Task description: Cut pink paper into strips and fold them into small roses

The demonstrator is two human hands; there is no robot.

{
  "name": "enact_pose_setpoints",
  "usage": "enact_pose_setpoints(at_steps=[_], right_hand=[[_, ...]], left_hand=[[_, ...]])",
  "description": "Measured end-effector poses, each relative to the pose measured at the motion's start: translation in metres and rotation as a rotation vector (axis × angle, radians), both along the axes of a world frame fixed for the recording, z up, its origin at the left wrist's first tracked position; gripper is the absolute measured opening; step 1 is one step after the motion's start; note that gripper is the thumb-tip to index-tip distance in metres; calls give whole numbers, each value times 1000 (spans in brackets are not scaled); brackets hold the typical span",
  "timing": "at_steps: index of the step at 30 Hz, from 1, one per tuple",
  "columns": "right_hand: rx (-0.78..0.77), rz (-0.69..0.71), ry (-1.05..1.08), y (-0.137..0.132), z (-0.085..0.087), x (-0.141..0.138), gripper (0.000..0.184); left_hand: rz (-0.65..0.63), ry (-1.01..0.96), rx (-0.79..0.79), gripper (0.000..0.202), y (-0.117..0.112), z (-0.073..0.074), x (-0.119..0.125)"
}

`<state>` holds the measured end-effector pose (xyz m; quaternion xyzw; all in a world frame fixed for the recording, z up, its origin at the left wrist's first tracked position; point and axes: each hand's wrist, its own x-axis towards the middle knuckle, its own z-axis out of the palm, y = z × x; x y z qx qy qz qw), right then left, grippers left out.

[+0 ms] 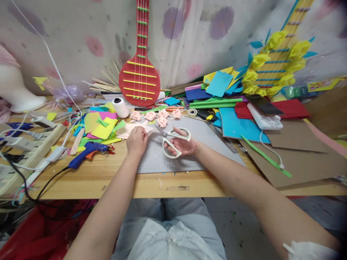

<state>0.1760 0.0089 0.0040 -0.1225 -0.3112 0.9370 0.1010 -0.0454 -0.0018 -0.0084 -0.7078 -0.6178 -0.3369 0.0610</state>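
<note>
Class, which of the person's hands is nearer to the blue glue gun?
Left. The left hand, holding pale pink paper, is to the right of the glue gun; the right hand, holding the scissors, is farther right, over the grey mat.

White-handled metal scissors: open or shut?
Open: the white-handled metal scissors have their two finger loops spread wide apart in the right hand, and the blades part beyond the pivot.

Beyond both hands (136, 140): five pink flowers (162, 122), two lutes (139, 85), one white thread cone (120, 107); in right hand (187, 144), one scissors (165, 135).
</note>
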Motion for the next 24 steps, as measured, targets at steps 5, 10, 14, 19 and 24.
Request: enact_pose_setpoints(at_steps=[5,10,14,19,24], right_hand=[[-25,-44,10,1,-4,0,82],[3,-75,30,4,-3,-1,81],[69,-57,-1,6,-3,-2,81],[199,-38,-52,9,0,7,81],[277,28,-50,10,3,18,83]], left_hand=[[-40,-8,60,9,-3,1,-2],[-196,-5,124,12,-4,2,-4],[-261,-10,144,12,-3,1,-5],[-326,-54,152,14,-5,4,-5],[-357,-101,167,20,-5,7,-5]])
